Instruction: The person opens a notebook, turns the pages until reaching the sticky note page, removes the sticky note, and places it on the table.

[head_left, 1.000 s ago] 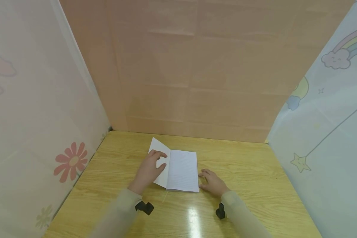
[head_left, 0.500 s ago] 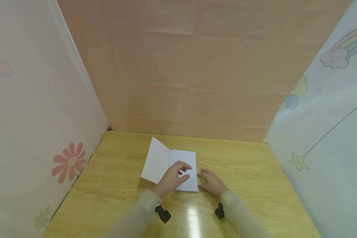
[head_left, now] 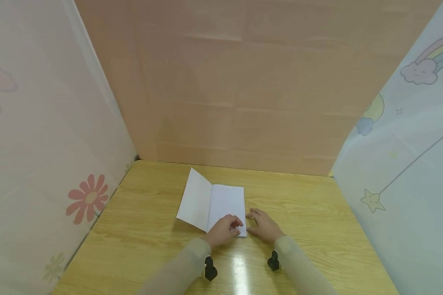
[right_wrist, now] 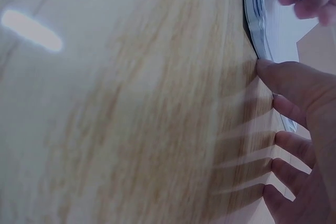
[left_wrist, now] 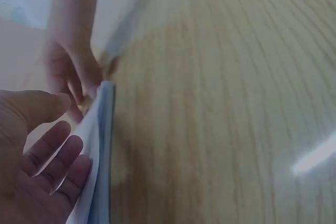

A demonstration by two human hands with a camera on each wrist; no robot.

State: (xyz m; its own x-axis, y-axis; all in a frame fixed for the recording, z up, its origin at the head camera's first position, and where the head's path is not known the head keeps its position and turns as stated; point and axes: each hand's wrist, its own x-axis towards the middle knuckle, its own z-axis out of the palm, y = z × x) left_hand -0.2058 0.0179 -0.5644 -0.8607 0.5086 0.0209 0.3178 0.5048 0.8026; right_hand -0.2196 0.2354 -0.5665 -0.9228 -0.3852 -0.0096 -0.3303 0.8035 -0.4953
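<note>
A notebook (head_left: 227,205) lies spread on the table, its right side showing a lined page. Its white cover (head_left: 195,200) stands tilted up on the left. Over the lower right part of the page is my left hand (head_left: 223,231), fingers loosely bent; the left wrist view shows nothing between thumb and fingers. My right hand (head_left: 265,227) rests on the table at the notebook's right edge. In the right wrist view the right thumb (right_wrist: 286,74) meets that edge, and the other fingers are spread along it.
The wooden table (head_left: 299,196) ends at an orange-brown backdrop (head_left: 236,90). Pale printed sheets flank it, with a red flower (head_left: 90,198) on the left and a yellow star (head_left: 373,200) on the right. A black wrist device (head_left: 210,269) sits on the left sleeve.
My left hand has left the raised cover and moved right and nearer across the page to its lower right corner. The cover remains tilted up. My right hand has stayed by the edge.
</note>
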